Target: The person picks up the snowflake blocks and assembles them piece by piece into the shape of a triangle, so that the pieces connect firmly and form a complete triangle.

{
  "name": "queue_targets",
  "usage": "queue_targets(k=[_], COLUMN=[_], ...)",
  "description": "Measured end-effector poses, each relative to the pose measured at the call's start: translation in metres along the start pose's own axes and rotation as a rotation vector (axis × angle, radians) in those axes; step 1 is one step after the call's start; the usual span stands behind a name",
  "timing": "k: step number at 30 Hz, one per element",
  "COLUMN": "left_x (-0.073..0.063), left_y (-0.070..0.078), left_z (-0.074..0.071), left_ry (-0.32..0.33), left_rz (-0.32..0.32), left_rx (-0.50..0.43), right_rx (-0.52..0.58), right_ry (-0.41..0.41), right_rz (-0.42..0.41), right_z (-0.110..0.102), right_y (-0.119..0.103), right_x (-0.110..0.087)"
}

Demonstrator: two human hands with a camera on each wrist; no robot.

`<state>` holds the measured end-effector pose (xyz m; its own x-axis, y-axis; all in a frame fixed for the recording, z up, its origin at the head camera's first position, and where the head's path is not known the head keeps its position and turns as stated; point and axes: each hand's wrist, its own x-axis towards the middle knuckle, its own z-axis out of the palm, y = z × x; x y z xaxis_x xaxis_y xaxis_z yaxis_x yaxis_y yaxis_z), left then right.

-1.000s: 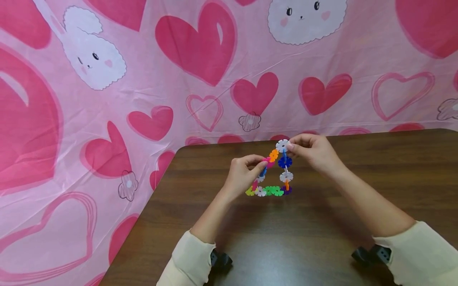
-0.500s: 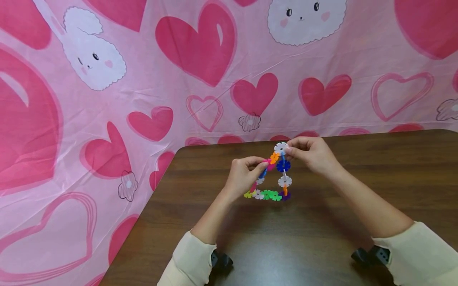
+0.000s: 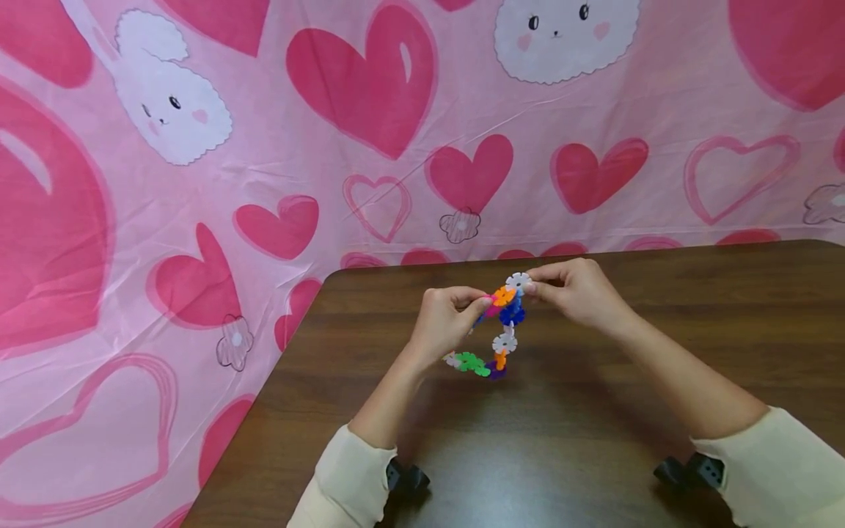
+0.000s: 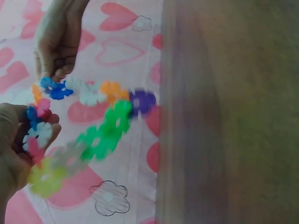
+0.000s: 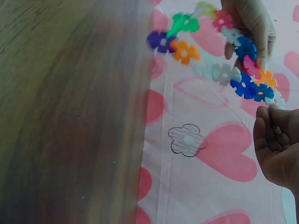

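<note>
A loop of interlocking plastic snowflake discs (image 3: 472, 363) hangs in the air above the table, held between both hands. My left hand (image 3: 445, 323) pinches it at a pink disc (image 4: 43, 107), with thumb and fingertips together. With thumb and fingers my right hand (image 3: 581, 293) pinches the white disc (image 3: 518, 283) at the top. Between the two grips sits an orange disc (image 3: 505, 295). Blue, white, orange and purple discs run down the right side to green ones (image 4: 110, 130) below. A yellow disc (image 4: 46, 179) forms a lower corner, hidden by the left hand in the head view.
Below the hands lies a dark brown wooden table (image 3: 561, 440). A pink cloth (image 3: 396, 88) printed with hearts and rabbits hangs behind and to the left of it. Black devices (image 3: 408, 478) sit at the cuffs of both cream sleeves.
The right hand has come down slightly with the white disc. The loop has turned and its lower part has swung left, partly behind the left hand. The left hand has barely moved.
</note>
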<state>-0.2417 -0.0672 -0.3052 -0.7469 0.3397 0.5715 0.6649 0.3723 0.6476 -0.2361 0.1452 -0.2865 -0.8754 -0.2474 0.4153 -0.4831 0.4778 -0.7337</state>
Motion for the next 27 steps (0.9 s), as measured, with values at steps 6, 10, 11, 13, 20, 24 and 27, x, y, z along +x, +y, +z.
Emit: queue_targets(k=[6,10,11,13,20,24,27], left_x=[0.001,0.001,0.001,0.001,0.001,0.003,0.006], left_y=[0.0,0.0,0.0,-0.001,0.007,0.008,-0.002], left_z=[-0.002,-0.001,0.0,0.001,-0.002,-0.003,0.0], left_ry=[0.0,0.025,0.034,0.059,0.201,0.286,0.349], left_rz=[-0.005,-0.01,-0.014,-0.028,-0.13,-0.172,-0.177], left_rx=[-0.034,-0.088,-0.103,-0.131,-0.22,-0.274,-0.318], right_rx=[0.054,0.168,0.197,0.236,0.254,0.218,0.225], right_ry=[-0.023,-0.011,-0.007,0.002,-0.047,-0.112,-0.156], right_rz=[0.022,0.028,0.028,0.022,0.065,0.075,0.081], right_z=[0.003,0.004,0.004,0.004,0.004,0.005,0.008], right_y=[0.001,0.001,0.001,0.001,0.004,0.008,0.01], right_x=[-0.002,0.001,0.001,0.002,-0.002,-0.006,-0.008])
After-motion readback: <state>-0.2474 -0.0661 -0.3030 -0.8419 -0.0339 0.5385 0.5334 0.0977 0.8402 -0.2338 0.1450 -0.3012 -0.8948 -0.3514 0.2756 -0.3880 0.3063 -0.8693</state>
